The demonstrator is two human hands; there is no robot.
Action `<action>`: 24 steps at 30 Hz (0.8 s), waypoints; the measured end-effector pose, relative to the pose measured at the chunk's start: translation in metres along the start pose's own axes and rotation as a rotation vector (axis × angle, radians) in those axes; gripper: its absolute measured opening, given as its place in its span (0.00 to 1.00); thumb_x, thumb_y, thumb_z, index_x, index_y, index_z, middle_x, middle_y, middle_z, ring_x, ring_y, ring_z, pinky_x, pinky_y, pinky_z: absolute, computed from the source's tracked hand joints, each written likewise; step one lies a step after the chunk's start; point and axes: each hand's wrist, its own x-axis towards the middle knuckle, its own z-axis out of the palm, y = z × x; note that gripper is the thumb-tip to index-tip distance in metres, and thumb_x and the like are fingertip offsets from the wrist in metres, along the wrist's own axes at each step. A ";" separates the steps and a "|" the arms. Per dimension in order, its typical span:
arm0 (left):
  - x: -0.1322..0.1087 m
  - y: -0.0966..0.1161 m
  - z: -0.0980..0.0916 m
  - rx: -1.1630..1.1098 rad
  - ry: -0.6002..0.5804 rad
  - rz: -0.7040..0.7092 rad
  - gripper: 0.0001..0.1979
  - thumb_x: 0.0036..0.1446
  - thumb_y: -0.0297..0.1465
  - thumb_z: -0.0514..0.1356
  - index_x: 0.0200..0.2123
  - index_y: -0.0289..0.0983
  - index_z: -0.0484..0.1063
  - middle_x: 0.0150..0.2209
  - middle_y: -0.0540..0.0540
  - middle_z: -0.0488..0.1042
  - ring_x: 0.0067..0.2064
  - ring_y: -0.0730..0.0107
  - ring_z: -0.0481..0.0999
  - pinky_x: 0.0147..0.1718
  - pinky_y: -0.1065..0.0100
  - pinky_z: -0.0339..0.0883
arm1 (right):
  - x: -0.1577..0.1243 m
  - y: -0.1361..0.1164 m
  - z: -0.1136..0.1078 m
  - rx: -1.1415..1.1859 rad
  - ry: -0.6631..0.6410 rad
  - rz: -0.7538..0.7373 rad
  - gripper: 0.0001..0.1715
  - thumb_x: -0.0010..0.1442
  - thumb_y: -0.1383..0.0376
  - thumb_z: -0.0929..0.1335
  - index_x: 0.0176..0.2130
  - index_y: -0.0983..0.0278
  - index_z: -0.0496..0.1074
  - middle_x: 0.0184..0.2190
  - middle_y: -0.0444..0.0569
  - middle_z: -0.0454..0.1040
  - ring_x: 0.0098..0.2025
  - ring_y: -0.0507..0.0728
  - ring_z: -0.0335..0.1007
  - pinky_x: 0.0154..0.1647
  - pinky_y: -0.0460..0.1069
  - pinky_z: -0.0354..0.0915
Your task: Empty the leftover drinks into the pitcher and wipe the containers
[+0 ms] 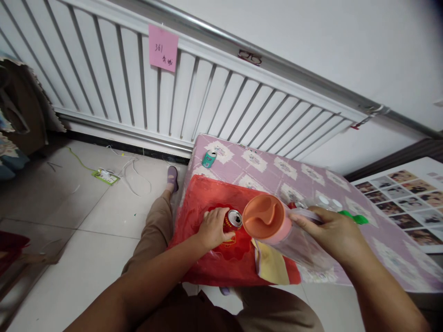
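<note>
Red can (234, 220), metal, cylindrical, top opened, on the glossy red plastic sheet (201, 193); clear pitcher (304, 248), moulded orange lid (259, 221), tilted over the sheet's right side, lid just beside can; yellow cloth (274, 266), folded, at the sheet's near right corner; teal can (208, 159), beyond the sheet; pink note (163, 46), handwritten "361", on radiator (104, 69) beyond the sheet. Holds red can in curled left hand (213, 228); grips pitcher by the handle in right hand (334, 233), thumb uppermost

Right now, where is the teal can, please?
In the head view, the teal can stands on the purple tablecloth near its far left corner, beyond the red sheet.
</note>
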 end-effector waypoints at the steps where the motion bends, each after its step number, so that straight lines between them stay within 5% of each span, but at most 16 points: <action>1: 0.000 0.000 0.000 0.002 -0.001 0.002 0.40 0.45 0.36 0.73 0.58 0.42 0.58 0.56 0.41 0.72 0.57 0.48 0.71 0.54 0.49 0.62 | 0.000 0.000 0.000 0.004 0.002 -0.006 0.31 0.40 0.37 0.69 0.28 0.59 0.79 0.24 0.46 0.79 0.28 0.62 0.74 0.26 0.51 0.64; 24: 0.000 0.002 -0.003 -0.005 0.003 -0.001 0.40 0.44 0.36 0.73 0.58 0.41 0.59 0.56 0.40 0.72 0.57 0.49 0.71 0.55 0.49 0.62 | 0.002 0.002 -0.001 0.001 -0.005 -0.055 0.30 0.42 0.37 0.68 0.28 0.60 0.79 0.24 0.47 0.79 0.28 0.62 0.75 0.26 0.51 0.65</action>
